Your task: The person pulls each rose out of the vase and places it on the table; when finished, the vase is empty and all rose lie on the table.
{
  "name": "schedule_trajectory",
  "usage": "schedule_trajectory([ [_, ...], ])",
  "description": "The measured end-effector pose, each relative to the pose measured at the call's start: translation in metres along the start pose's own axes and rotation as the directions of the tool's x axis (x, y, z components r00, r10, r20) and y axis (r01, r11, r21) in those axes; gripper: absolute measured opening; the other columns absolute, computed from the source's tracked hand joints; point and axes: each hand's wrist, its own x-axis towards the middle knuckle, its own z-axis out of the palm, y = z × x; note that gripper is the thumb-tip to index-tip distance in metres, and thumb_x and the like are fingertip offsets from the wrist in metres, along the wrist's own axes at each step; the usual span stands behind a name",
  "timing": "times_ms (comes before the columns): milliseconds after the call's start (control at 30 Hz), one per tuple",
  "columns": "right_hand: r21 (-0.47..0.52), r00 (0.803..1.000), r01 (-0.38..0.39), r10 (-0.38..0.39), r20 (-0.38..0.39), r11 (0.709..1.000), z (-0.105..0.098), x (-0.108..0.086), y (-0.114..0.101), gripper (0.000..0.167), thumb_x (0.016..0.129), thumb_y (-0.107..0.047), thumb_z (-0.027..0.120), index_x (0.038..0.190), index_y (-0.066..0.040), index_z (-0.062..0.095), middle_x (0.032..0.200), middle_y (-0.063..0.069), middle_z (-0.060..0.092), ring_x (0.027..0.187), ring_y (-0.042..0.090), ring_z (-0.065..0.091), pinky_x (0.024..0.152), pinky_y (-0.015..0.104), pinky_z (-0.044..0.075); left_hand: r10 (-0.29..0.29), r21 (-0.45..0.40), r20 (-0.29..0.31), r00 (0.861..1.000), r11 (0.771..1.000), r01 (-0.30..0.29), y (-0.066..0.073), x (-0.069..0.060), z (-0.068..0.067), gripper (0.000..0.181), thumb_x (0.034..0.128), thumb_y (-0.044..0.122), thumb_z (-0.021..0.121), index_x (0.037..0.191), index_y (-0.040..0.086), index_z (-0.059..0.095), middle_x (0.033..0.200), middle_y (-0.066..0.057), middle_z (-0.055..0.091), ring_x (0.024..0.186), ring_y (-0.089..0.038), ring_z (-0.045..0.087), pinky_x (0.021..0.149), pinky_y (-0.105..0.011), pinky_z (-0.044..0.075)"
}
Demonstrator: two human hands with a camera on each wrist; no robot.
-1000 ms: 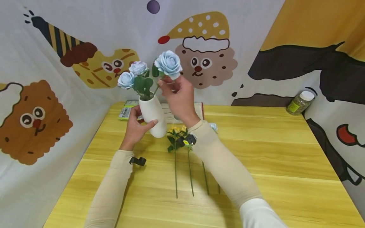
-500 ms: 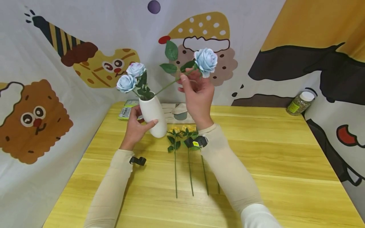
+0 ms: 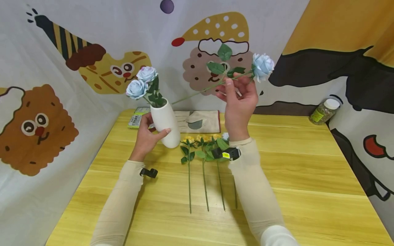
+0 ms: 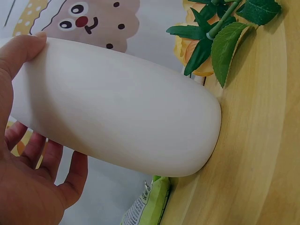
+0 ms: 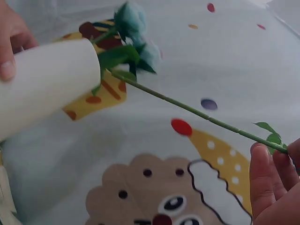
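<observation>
My left hand (image 3: 147, 140) grips the white vase (image 3: 165, 124), thumb on one side and fingers on the other. The vase's base is at the table, and two light-blue roses (image 3: 136, 89) stand in its mouth. Raised to the right, my right hand (image 3: 241, 102) pinches the stem of another light-blue rose (image 3: 263, 67) just below its bloom. This stem (image 5: 206, 117) slants toward the vase, its bare end beside the mouth and outside it in the right wrist view. Several yellow flowers (image 3: 188, 140) lie on the table right of the vase.
Behind the vase lie a cream glove (image 3: 209, 122) and a green-and-white packet (image 3: 134, 122). Another blue flower (image 3: 225, 136) lies partly behind the right wrist. A white-capped jar (image 3: 324, 111) stands at the table's back right. A patterned cloth (image 3: 123, 20) hangs behind the table (image 3: 295, 164).
My right hand has moved right, drawing the rose's stem out of the vase's mouth and tilting it toward level. The left hand and vase have stayed in place.
</observation>
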Motion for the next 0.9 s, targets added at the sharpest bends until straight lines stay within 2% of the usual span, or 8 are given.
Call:
schedule_trajectory([
  [133,-0.035,0.999,-0.020,0.019,-0.042,0.999,-0.018,0.004,0.001,0.015,0.100,-0.010,0.073,0.113,-0.012,0.067,0.099,0.005,0.076,0.077,0.019,0.078,0.067,0.033,0.065,0.002,0.005,0.002,1.000,1.000,-0.002,0.002,0.000,0.000,0.082,0.0845,0.022,0.090,0.148,0.008,0.041,0.136,-0.012,0.053,0.120,-0.020,0.052,0.105,-0.045,0.049],
  [300,-0.091,0.995,-0.062,0.055,-0.083,0.994,-0.041,0.006,0.005,0.018,0.099,-0.012,0.075,0.115,-0.008,0.069,0.100,0.011,0.074,0.075,0.018,0.077,0.062,0.030,0.064,-0.005,0.027,-0.001,1.000,1.000,0.005,0.001,0.000,0.001,0.083,0.0848,0.019,0.090,0.151,0.008,0.040,0.138,-0.012,0.052,0.120,-0.019,0.051,0.105,-0.044,0.049],
  [500,-0.162,0.988,-0.151,0.142,-0.067,0.975,-0.069,0.004,0.012,0.021,0.098,-0.012,0.075,0.118,-0.005,0.074,0.094,0.010,0.071,0.071,0.019,0.076,0.058,0.025,0.061,-0.009,0.011,0.000,1.000,1.000,0.009,0.001,0.000,0.000,0.083,0.0845,0.020,0.090,0.149,0.007,0.040,0.137,-0.013,0.052,0.121,-0.021,0.052,0.106,-0.046,0.048],
  [600,-0.216,0.979,-0.205,0.200,-0.045,0.955,-0.083,0.001,0.014,0.022,0.099,-0.012,0.075,0.120,-0.006,0.075,0.093,0.008,0.071,0.071,0.018,0.076,0.057,0.023,0.059,-0.018,0.017,0.000,1.000,1.000,0.018,0.000,0.001,0.000,0.083,0.0845,0.019,0.090,0.150,0.007,0.040,0.138,-0.013,0.052,0.121,-0.021,0.051,0.107,-0.046,0.048],
  [733,-0.311,0.962,-0.264,0.274,-0.012,0.913,-0.103,-0.003,0.018,0.026,0.100,-0.013,0.074,0.124,-0.004,0.075,0.092,0.003,0.073,0.069,0.013,0.074,0.053,0.020,0.056,-0.018,0.018,-0.003,1.000,1.000,0.018,-0.002,0.001,0.000,0.085,0.0842,0.017,0.090,0.151,0.007,0.038,0.141,-0.015,0.051,0.123,-0.023,0.050,0.108,-0.051,0.047],
  [800,-0.347,0.947,-0.301,0.321,0.000,0.888,-0.114,-0.004,0.019,0.028,0.100,-0.013,0.074,0.126,-0.004,0.074,0.091,0.001,0.074,0.068,0.012,0.074,0.052,0.020,0.054,-0.015,0.013,-0.004,1.000,1.000,0.015,-0.002,0.001,0.001,0.085,0.0841,0.016,0.089,0.152,0.007,0.038,0.142,-0.015,0.050,0.123,-0.023,0.050,0.109,-0.053,0.046],
  [900,-0.407,0.915,-0.362,0.403,0.017,0.839,-0.131,-0.005,0.020,0.032,0.100,-0.014,0.073,0.130,-0.004,0.073,0.092,-0.002,0.074,0.067,0.011,0.073,0.051,0.020,0.053,-0.012,0.010,-0.004,1.000,1.000,0.012,-0.002,0.001,0.001,0.084,0.0844,0.017,0.089,0.151,0.007,0.038,0.141,-0.015,0.051,0.123,-0.022,0.050,0.109,-0.052,0.046],
])
